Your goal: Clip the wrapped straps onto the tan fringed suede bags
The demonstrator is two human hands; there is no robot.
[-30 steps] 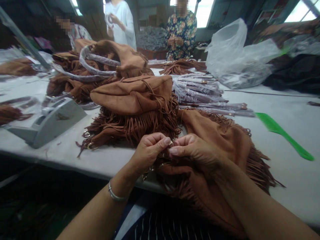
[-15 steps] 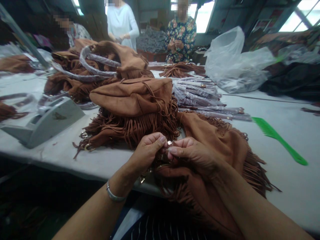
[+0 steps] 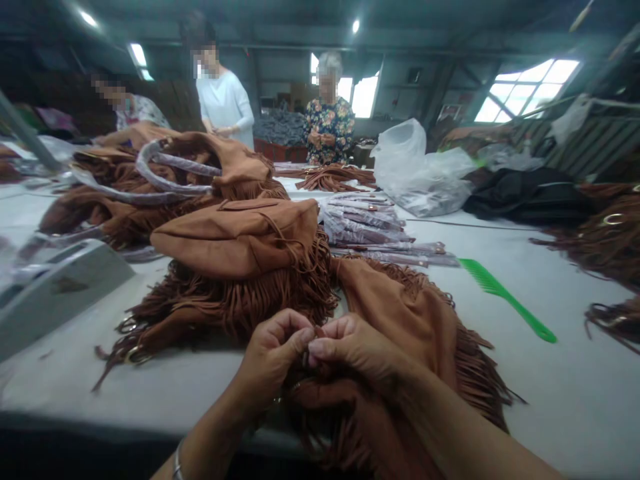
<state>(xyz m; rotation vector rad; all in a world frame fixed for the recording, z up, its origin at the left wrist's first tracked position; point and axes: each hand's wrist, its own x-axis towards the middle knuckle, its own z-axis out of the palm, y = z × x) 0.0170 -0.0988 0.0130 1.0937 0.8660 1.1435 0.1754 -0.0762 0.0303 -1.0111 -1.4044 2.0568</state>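
My left hand point(image 3: 275, 353) and my right hand point(image 3: 360, 347) meet at the fingertips, both closed in a pinch. Between them is a small metal fitting; its shine showed a moment ago, but fingers now cover most of it. Just below and to the right of my hands, a brown fringed suede bag point(image 3: 400, 310) lies over the table's front edge. Beyond my left hand rests another brown fringed bag point(image 3: 235, 240), its gold-coloured rings point(image 3: 136, 355) near the front edge.
Plastic-wrapped straps point(image 3: 370, 227) lie behind the bags. A green comb point(image 3: 510, 293) is to the right, a grey tape dispenser point(image 3: 70, 280) to the left. More bags point(image 3: 240, 160) are piled at back left. A plastic bag point(image 3: 420, 173) stands beyond. Several people work across the table point(image 3: 530, 393).
The view has tilted up and turned right, so things appear lower and further left. My hands stay pinched together, and the metal piece has gone mostly out of sight between the fingers.
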